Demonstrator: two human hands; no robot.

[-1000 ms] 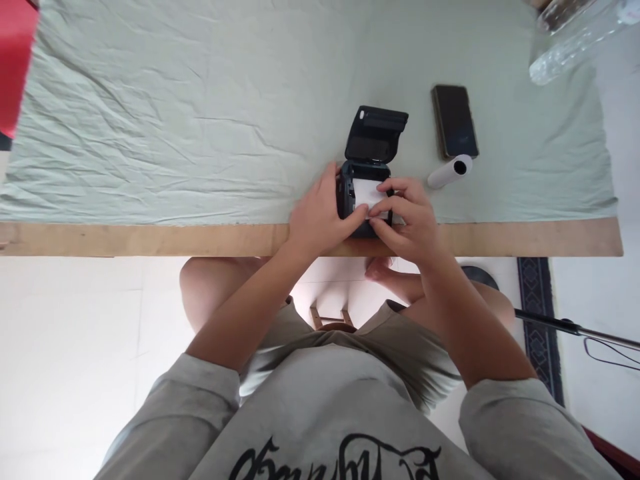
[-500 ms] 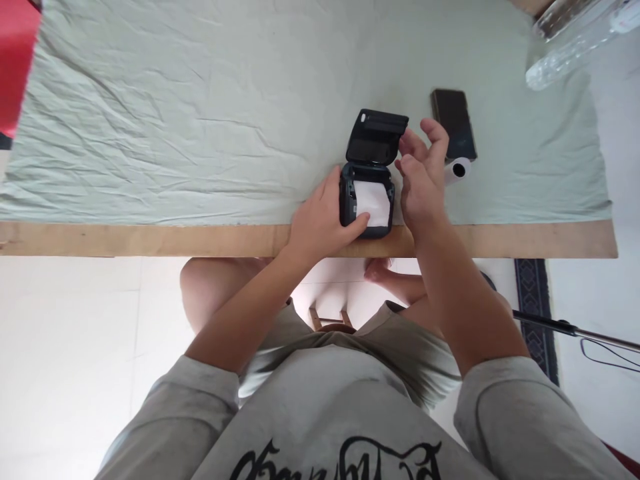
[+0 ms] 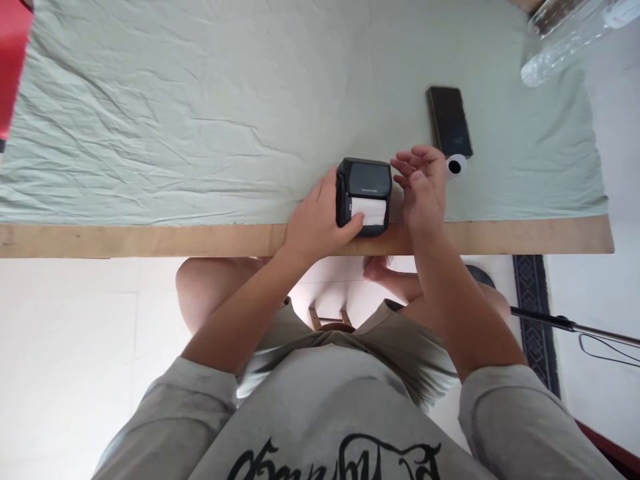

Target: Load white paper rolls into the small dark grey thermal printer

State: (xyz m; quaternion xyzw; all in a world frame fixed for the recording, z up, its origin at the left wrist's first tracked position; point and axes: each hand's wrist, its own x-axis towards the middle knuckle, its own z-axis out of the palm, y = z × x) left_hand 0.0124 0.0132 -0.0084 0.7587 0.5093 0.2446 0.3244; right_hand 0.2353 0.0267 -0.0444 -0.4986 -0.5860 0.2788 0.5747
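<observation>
A small black receipt printer [image 3: 369, 179] sits at the table's front edge with its lid down. White paper [image 3: 373, 212] comes out from under the lid across its near part. My left hand [image 3: 317, 217] grips the printer's left side, the thumb resting on the paper. My right hand [image 3: 423, 187] is just right of the printer, fingers apart and loosely curved, holding nothing. Close behind that hand lies a white paper roll [image 3: 456, 166] with a dark core, partly hidden by it.
A dark phone [image 3: 449, 121] lies beyond the paper roll on the pale green cloth [image 3: 240, 87]. Clear plastic bottles [image 3: 560, 50] lie at the far right corner. Something red [image 3: 13, 67] is at the left edge. The table's wooden edge [image 3: 150, 240] runs along the front.
The printer's lid has swung down from upright to shut, covering the paper compartment. My right hand has come down slightly beside it. My left hand keeps its grip.
</observation>
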